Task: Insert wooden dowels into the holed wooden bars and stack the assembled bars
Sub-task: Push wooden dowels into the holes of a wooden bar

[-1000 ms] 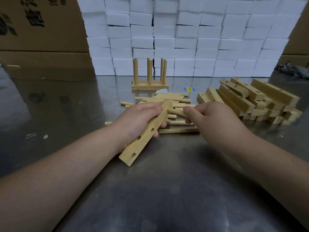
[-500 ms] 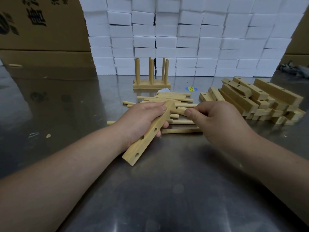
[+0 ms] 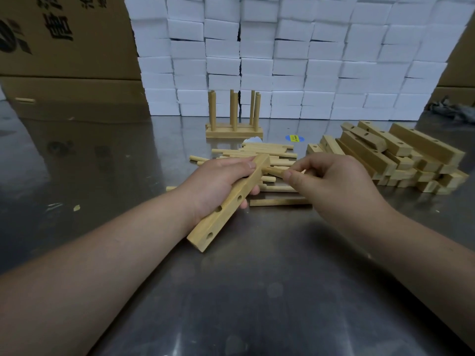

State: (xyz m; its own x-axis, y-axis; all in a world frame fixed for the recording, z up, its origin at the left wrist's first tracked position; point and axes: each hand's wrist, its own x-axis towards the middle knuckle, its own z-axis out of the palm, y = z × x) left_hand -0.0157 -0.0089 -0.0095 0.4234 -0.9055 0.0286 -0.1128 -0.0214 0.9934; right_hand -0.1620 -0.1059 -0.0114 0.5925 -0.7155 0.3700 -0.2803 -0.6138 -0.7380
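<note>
My left hand [image 3: 218, 183] grips a long holed wooden bar [image 3: 226, 211], tilted with its near end low over the table; three holes show along its side. My right hand [image 3: 331, 186] pinches a wooden dowel [image 3: 273, 171] whose tip meets the bar's side near its far end. Behind the hands lies a loose heap of dowels [image 3: 259, 152]. An assembled bar with several upright dowels [image 3: 234, 124] stands at the back centre. A pile of holed bars [image 3: 395, 155] lies to the right.
The work surface is a shiny metal table [image 3: 257, 291]. A wall of white foam blocks [image 3: 282, 55] rises at the back, with cardboard boxes [image 3: 64, 47] at the left. A single dowel [image 3: 280, 202] lies near my right hand. A blue-yellow sticker [image 3: 294, 138] marks the table.
My right hand has brought the dowel's tip up against the far end of the bar. The left hand has kept the bar nearly still.
</note>
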